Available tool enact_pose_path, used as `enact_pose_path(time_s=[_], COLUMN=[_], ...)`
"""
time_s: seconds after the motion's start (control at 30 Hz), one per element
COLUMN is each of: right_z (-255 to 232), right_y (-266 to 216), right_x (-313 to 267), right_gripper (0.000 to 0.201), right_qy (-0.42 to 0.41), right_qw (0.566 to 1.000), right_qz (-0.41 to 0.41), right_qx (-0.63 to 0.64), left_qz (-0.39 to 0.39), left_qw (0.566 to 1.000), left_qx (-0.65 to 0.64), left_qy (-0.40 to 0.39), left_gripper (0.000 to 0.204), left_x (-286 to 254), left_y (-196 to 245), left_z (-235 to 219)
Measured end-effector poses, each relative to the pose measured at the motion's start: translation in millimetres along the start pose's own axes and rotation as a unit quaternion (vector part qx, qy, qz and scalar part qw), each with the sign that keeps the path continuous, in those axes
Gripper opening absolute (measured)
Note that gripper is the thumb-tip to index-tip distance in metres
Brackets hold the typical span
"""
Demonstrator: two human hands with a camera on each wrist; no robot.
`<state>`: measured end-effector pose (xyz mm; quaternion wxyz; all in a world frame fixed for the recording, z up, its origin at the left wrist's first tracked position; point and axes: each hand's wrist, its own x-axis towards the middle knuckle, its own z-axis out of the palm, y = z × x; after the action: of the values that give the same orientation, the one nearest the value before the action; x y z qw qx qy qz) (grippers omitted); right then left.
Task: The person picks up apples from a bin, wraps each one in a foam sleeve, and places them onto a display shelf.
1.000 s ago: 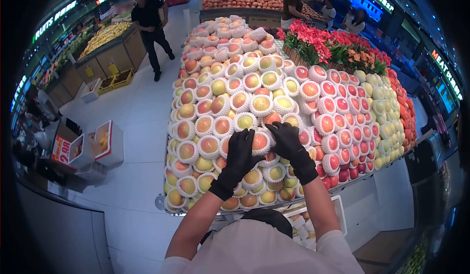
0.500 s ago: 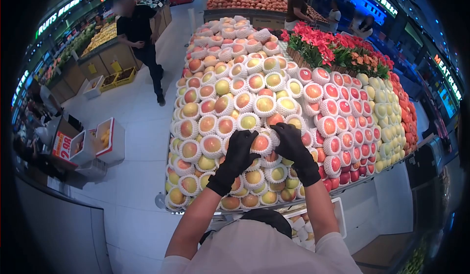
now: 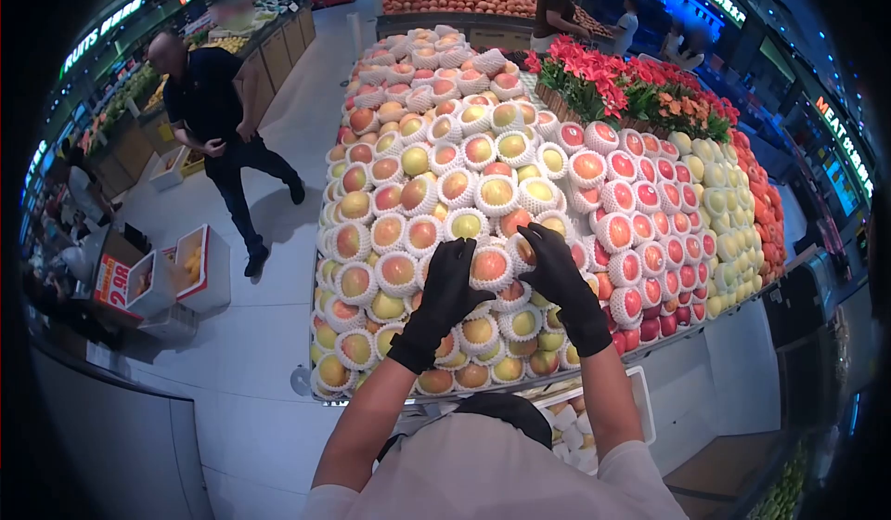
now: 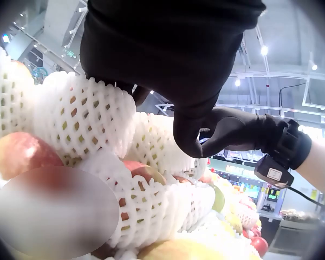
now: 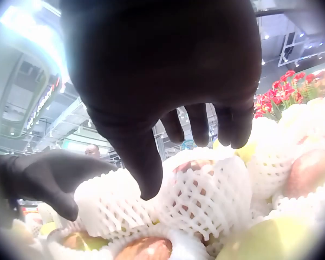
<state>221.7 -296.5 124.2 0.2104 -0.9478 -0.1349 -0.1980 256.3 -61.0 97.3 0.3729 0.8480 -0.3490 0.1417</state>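
Observation:
Black-gloved, my left hand [image 3: 448,292] curves around the left side of a red-yellow apple [image 3: 490,265] in white foam netting, thumb low and fingers above. My right hand [image 3: 557,283], gloved too, has thumb and fingers on either side of the neighbouring netted fruit [image 3: 524,252]. In the right wrist view, that netted fruit [image 5: 206,189] sits under my right palm, and the left thumb touches another net [image 5: 114,200]. The left wrist view shows netted fruit [image 4: 86,114] beside my left hand [image 4: 168,54]; its fingertips are partly hidden.
Rows of netted fruit [image 3: 355,281] cover the sloping stand. Red flowers [image 3: 594,79] stand behind, and red apples [image 3: 626,265] and pale yellow fruit [image 3: 719,204] lie to the right. A person in black [image 3: 209,93] stands left, near white boxes [image 3: 206,269].
The person in black has come closer and moved left. My right hand has shifted slightly right, away from the left one; my left hand stays by the same apple.

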Motion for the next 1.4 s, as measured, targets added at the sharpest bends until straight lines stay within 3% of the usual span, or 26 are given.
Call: enact_pose_path(time_s=[0.07,0.27,0.4,0.53,0.63,0.83,1.0,1.13,1.4], right_z=[-6,-3,9,22,13,18,17,8,21], right_y=[-3,-8,-27,-42,-50,-52,-60,-58,-73], right_x=[-6,-22,-27,-28,-31,-53,-78,-105,-139], right_gripper=[0.074,0.048,0.042,0.039,0.036,0.033,0.015,0.029,0.038], right_qy=[0.044,0.053,-0.011,0.043,0.012,0.052,0.114,-0.003,-0.007], right_qw=[0.998,0.989,0.977,0.976,0.961,0.942,0.938,0.919,0.917], right_qz=[-0.017,0.029,0.146,0.101,0.154,0.227,0.218,0.338,0.362], right_qx=[0.032,0.136,0.156,0.189,0.229,0.243,0.244,0.205,0.169], left_qz=[-0.012,-0.033,-0.035,-0.019,-0.039,-0.07,-0.091,-0.125,-0.176], left_qw=[1.0,0.998,0.995,0.992,0.99,0.985,0.982,0.972,0.951], left_qx=[-0.011,-0.022,-0.013,-0.028,-0.046,-0.076,-0.094,-0.145,-0.236], left_qy=[0.0,0.045,0.087,0.122,0.126,0.136,0.138,0.137,0.098], left_gripper=[0.09,0.086,0.076,0.064,0.056,0.045,0.038,0.038,0.035], left_x=[-2,-22,-35,-50,-61,-81,-98,-111,-134], left_y=[-1,-11,-14,-25,-21,-24,-36,-39,-44], left_z=[-4,-11,-21,-20,-28,-42,-52,-60,-66])
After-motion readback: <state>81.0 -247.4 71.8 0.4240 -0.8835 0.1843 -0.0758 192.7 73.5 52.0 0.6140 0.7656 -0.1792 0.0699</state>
